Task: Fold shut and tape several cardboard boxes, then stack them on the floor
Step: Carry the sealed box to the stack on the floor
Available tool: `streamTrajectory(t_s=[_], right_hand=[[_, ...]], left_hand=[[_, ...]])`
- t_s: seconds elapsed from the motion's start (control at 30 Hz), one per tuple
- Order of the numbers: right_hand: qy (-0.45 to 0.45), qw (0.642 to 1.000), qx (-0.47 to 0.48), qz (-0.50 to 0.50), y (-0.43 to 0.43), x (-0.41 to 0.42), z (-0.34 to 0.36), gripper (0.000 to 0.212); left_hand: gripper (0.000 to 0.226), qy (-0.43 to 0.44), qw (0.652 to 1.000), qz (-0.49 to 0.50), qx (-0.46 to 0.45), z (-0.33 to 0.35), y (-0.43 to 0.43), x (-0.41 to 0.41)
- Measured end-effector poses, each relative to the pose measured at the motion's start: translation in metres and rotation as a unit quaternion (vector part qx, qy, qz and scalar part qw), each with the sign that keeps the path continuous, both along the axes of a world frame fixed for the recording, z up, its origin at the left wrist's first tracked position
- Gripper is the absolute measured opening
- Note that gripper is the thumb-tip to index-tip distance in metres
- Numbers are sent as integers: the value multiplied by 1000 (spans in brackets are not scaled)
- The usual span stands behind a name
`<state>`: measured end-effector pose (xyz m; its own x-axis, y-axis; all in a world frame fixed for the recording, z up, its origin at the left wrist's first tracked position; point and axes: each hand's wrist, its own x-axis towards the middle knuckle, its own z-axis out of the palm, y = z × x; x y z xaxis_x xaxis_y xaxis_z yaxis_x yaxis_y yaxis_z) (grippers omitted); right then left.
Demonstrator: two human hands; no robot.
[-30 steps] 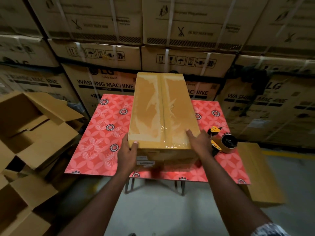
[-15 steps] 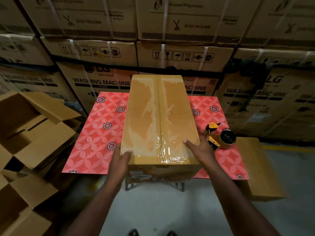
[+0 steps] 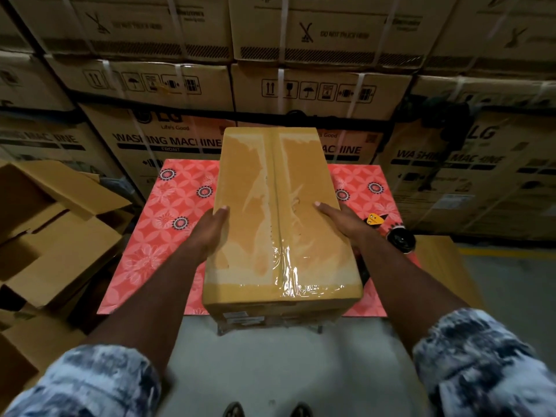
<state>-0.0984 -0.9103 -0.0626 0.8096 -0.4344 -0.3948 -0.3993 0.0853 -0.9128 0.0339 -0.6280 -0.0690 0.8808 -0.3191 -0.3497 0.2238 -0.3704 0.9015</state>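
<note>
A long brown cardboard box, flaps shut and its centre seam covered with clear tape, is held lengthwise in front of me, its near end past the front edge of the red patterned table. My left hand grips its left side with the thumb on the top edge. On the right side my right hand grips the same way. The fingers of both hands are hidden down the box sides.
A tape dispenser with a yellow tab lies at the table's right edge. Open, untaped cardboard boxes pile up at the left. A low brown box stands on the floor at the right. Strapped washing-machine cartons wall off the back.
The box has come toward me and risen, so its near end now overhangs the table front. Both hands have slid from the near corners further along its sides.
</note>
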Motion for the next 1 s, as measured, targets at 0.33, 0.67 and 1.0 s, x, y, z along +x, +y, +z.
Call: streamTrajectory(t_s=[0.33, 0.67, 1.0], right_hand=[[-19, 998, 62, 7, -10, 4, -13, 23], [-45, 997, 59, 20, -14, -17, -5, 38], [-66, 996, 54, 35, -41, -64, 37, 22]], left_hand=[[45, 102, 989, 1, -108, -3, -9, 17], [28, 107, 987, 25, -117, 19, -18, -17], [27, 82, 988, 63, -117, 64, -39, -60]])
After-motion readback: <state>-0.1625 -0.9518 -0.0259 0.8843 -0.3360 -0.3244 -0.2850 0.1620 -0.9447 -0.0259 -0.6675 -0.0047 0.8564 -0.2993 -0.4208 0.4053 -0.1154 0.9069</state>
